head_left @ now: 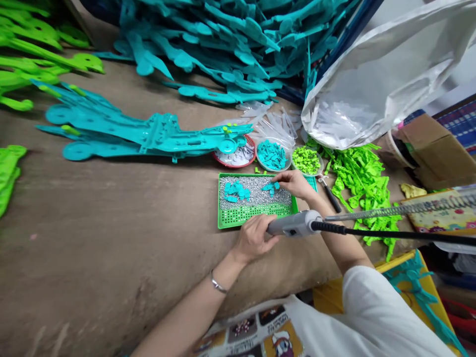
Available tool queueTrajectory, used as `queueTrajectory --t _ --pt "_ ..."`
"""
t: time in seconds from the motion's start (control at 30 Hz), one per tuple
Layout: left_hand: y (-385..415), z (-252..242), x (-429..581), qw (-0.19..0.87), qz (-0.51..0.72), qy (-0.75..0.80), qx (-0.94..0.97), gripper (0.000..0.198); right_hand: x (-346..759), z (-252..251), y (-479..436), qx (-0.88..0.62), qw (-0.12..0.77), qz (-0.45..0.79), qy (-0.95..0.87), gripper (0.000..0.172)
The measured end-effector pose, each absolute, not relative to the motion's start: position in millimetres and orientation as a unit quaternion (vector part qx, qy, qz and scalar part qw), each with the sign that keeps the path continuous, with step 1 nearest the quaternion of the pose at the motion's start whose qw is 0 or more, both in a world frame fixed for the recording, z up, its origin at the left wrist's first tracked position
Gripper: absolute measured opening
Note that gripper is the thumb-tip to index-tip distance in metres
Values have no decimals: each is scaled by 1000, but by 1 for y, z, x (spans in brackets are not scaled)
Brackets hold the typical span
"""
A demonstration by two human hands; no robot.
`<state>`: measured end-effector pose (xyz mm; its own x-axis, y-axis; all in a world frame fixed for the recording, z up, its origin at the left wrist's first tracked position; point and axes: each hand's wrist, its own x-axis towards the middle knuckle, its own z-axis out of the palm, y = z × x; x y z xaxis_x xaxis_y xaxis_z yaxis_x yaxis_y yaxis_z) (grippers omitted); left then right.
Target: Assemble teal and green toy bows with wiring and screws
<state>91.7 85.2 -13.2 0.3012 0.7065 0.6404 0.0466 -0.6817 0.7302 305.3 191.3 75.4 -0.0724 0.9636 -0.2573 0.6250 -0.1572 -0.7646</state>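
Observation:
My left hand (256, 238) is wrapped round a grey electric screwdriver (297, 224), held nearly level at the front edge of a green tray (219, 218). A spring and a black cord run from the tool to the right. Over the tray's back right part is my right hand (295, 183), its fingertips pinched at small teal pieces (270, 188); whether one is gripped is too small to tell. Silver screws (256, 186) cover much of the tray, with more teal pieces (236, 191) lying on them at the left.
Behind the tray stand a red basket (234, 164) and bowls of teal parts (272, 154) and green parts (306, 160). Long teal mouldings (148, 134) lie back left. Green parts (362, 173), a black-handled tool (330, 196) and a white bag (372, 84) are at right.

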Motion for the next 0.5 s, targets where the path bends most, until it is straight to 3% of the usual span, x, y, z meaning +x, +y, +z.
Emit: queueTrajectory --t 0.3,0.4,0.5 --pt "85 -15 93 287 538 255 751 40 294 108 224 -698 86 84 -706 33" --pt "85 -16 92 292 534 254 752 40 292 97 251 -705 -12 37 -708 38" --pt "85 -18 92 302 531 250 751 42 290 81 268 -702 -51 36 -709 42"
